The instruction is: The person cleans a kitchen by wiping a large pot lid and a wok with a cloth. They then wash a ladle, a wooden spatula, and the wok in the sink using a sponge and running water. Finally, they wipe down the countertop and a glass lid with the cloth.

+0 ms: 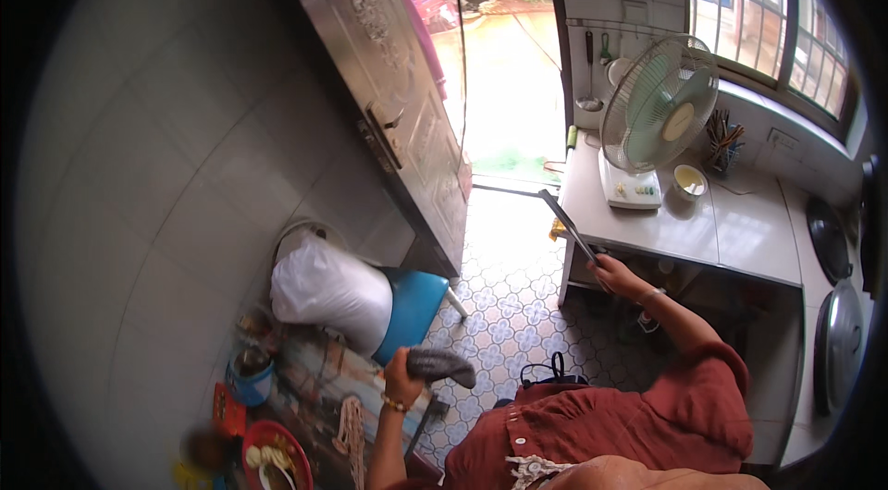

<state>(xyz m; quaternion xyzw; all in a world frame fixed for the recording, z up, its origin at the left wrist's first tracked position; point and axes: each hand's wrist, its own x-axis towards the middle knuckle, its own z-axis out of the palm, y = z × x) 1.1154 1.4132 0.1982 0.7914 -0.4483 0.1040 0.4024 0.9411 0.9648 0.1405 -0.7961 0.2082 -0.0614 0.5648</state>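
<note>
My left hand (404, 380) is closed around a dark grey, limp cloth-like item (442, 365), which sticks out to the right above the tiled floor. My right hand (617, 276) grips the lower end of a pair of long metal tongs or a similar dark bar-like tool (569, 225), tilted up and left towards the doorway. The tool's far end lies beside the near left corner of the white tiled counter (749, 233). Whether the tool has two arms is hard to tell.
On the counter stand a table fan (659, 115), a bowl of yellowish liquid (689, 181) and a utensil holder (725, 154). At left are a blue chair (416, 303) with a white bag (333, 289), and a low table (312, 369) with a red basin (302, 452). An open door (388, 88) stands ahead.
</note>
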